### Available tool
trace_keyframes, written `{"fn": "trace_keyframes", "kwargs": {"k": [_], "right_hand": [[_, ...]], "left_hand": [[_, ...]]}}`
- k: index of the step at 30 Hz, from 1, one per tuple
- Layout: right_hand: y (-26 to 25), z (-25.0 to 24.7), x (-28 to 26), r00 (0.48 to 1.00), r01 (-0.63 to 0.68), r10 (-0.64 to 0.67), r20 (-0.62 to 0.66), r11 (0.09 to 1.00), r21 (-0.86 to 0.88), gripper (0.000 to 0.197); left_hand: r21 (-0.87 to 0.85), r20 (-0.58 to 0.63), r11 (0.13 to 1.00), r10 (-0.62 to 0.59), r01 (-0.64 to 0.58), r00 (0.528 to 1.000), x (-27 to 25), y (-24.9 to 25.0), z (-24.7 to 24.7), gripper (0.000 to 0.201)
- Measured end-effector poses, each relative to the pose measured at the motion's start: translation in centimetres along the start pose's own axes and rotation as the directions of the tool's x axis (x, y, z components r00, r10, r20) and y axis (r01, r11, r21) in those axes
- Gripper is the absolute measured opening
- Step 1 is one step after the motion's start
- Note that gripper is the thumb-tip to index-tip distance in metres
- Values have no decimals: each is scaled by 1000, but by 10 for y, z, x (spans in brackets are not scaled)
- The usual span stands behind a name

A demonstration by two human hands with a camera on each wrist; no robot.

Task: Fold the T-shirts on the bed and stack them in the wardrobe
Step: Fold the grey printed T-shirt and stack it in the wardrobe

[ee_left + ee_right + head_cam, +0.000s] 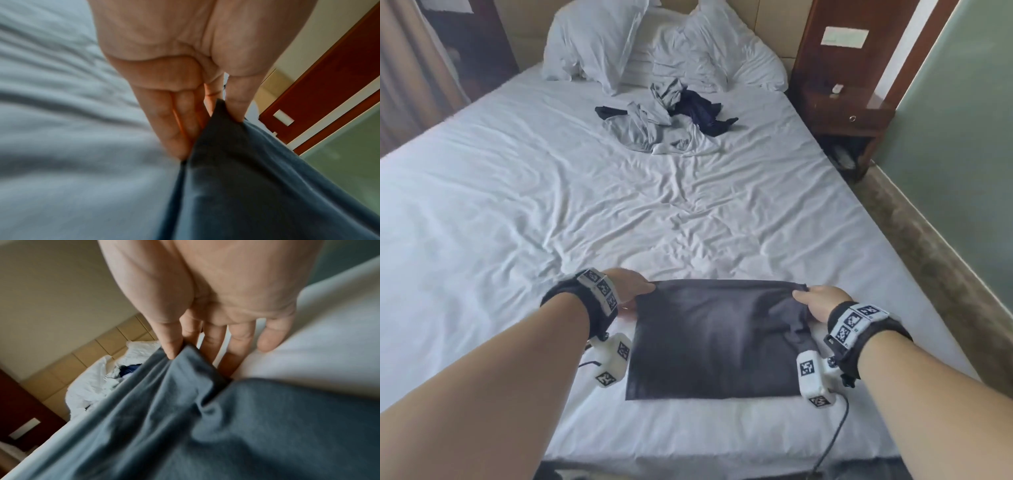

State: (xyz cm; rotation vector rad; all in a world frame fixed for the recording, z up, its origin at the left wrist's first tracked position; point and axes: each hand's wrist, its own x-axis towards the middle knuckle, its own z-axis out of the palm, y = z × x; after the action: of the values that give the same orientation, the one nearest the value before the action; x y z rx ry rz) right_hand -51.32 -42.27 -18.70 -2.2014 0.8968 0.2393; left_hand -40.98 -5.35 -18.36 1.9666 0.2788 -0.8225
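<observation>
A dark grey T-shirt (717,339) lies folded into a rectangle near the foot of the bed (517,212). My left hand (631,286) pinches its far left corner between thumb and fingers; the left wrist view shows the T-shirt (236,178) in my left hand (218,113). My right hand (813,301) pinches the far right corner, where the cloth bunches; the T-shirt (185,426) hangs from my right hand (185,352). A loose heap of light grey and navy T-shirts (664,120) lies further up the bed, below the pillows.
Two white pillows (654,44) lean on the headboard. A dark wooden nightstand (842,113) stands at the bed's right, beside a green wall (955,144). Curtains (410,75) hang at the left. A cable (832,442) trails from my right wrist over the bed's front edge.
</observation>
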Motion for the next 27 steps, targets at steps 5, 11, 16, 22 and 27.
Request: {"fn": "trace_keyframes", "kwargs": {"k": [5, 11, 16, 22, 27], "right_hand": [[-6, 21, 35, 977, -181, 188, 100, 981, -73, 37], [-18, 15, 51, 920, -354, 339, 199, 934, 46, 36], [-15, 13, 44, 872, -441, 405, 277, 894, 83, 40], [-15, -1, 21, 907, -366, 341, 245, 929, 61, 39], [-7, -33, 14, 892, -425, 368, 263, 879, 213, 60]], "left_hand": [[-148, 95, 945, -281, 292, 955, 31, -6, -2, 16], [-183, 49, 887, -422, 424, 905, 46, -1, 7, 16], [-208, -69, 917, -360, 340, 930, 34, -12, 13, 24], [-142, -140, 939, -334, 315, 932, 32, -16, 11, 41], [49, -133, 967, -241, 249, 961, 12, 52, 24, 34]]}}
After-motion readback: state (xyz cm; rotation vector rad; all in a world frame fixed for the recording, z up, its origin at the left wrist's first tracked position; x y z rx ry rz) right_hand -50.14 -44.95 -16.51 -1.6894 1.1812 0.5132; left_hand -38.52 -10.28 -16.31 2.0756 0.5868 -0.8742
